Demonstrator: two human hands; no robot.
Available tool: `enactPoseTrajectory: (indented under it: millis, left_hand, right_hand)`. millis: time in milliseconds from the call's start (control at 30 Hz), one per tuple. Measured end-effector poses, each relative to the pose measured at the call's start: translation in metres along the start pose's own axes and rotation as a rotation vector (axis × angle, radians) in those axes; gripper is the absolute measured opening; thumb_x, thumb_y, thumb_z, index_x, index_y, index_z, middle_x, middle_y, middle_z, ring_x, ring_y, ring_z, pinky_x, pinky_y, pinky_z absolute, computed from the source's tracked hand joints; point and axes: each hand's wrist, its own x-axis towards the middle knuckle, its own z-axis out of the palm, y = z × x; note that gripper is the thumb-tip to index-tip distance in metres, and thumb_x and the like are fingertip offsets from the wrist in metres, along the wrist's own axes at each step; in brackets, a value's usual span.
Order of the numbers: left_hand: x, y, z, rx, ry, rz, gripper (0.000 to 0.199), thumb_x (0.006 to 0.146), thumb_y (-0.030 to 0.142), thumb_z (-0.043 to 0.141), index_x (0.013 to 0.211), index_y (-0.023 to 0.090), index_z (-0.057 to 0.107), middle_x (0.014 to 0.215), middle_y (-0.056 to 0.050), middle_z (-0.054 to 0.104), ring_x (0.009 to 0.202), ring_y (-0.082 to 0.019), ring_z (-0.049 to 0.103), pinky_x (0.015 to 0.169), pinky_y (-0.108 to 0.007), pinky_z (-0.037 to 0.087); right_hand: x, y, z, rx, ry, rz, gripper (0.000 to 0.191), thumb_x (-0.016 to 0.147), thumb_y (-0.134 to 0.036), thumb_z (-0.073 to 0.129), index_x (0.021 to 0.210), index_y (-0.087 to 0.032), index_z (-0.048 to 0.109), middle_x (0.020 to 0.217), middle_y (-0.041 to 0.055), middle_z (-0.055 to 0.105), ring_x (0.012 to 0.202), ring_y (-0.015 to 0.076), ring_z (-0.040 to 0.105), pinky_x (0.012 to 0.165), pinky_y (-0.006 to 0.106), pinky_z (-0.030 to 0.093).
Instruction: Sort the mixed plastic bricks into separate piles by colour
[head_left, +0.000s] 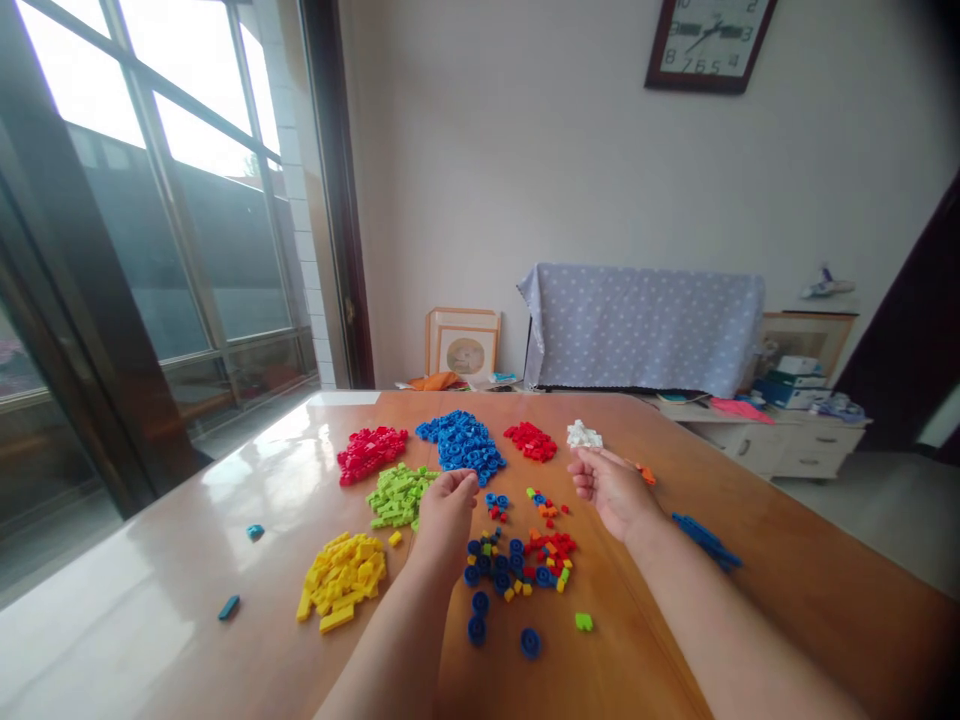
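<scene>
My left hand (446,500) is closed in a pinch over the table, between the lime green bricks (399,494) and the blue round pieces (461,442). Whatever its fingertips hold is too small to make out. My right hand (611,492), also pinched, is just in front of the white pieces (583,434); its fingers hide anything in them. Between my forearms lies a mixed group with dark blue round pieces (501,580), red pieces (559,545) and small yellow bits. Two small mixed clusters sit just beyond it.
Yellow bricks (349,575) are heaped at the left, with red piles (373,452) farther back. Long blue pieces (705,540) lie right of my right forearm. A single green brick (583,622) lies near the front. A cloth-covered object (641,325) stands beyond the table (187,570).
</scene>
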Motion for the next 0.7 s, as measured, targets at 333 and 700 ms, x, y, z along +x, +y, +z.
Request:
enactPoseTrajectory:
  millis: [333,700]
  left_hand:
    - [-0.002,0.004,0.000,0.047,-0.021,0.014,0.047,0.063,0.055,0.070,0.088,0.014,0.068,0.077,-0.005,0.065,0.066,-0.014,0.054,0.063,-0.026,0.040]
    - [-0.006,-0.005,0.008,0.168,-0.130,0.039,0.039,0.070,0.050,0.065,0.085,0.014,0.067,0.072,-0.004,0.063,0.062,-0.014,0.053,0.062,-0.026,0.040]
  right_hand:
    - [-0.001,0.037,-0.008,-0.705,-0.152,-0.241,0.007,0.070,-0.022,0.065,0.076,-0.021,0.070,0.065,-0.0010,0.064,0.061,0.0134,0.053,0.057,0.022,0.037]
    - [0.001,0.047,-0.005,-1.130,-0.229,-0.364,0.008,0.067,-0.017,0.068,0.072,-0.024,0.071,0.076,0.0001,0.064,0.065,0.0125,0.052,0.058,0.023,0.028]
